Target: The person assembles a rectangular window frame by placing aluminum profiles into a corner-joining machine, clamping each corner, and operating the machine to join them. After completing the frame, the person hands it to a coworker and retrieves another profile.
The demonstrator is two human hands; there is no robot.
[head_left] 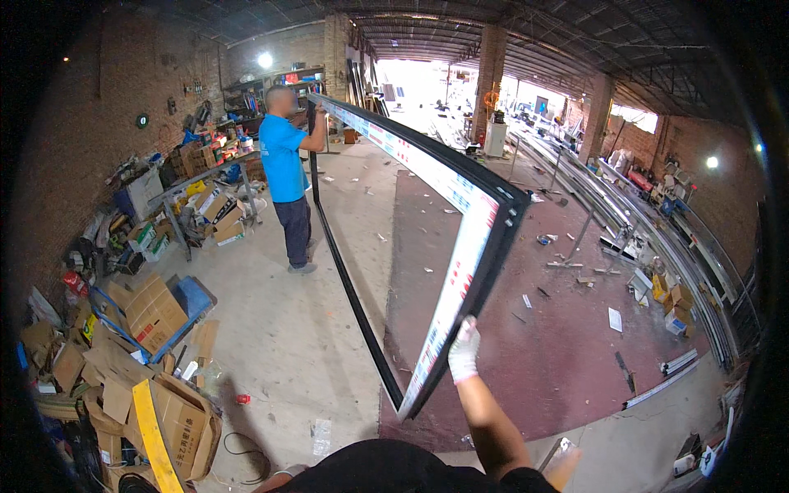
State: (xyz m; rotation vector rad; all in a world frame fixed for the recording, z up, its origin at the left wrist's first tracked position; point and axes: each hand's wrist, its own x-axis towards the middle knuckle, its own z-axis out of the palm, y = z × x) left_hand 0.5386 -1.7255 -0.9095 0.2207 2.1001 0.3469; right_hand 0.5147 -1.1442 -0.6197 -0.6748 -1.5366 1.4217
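Note:
A large black rectangular window frame, its inner faces covered in white printed protective film, stands tilted across the middle of the view. My right hand, in a white glove, is closed around the near upright of this frame, above its lower corner. At the far upper corner, a person in a blue shirt holds the same frame with raised hands. Low at the bottom edge, a small pale and skin-toned patch beside my dark clothing seems to be my left hand; its fingers do not show.
Cardboard boxes and a blue trolley crowd the left side, with a yellow strip nearest. Long metal profiles run along the right. Scraps and a white sheet lie on the dark red floor area.

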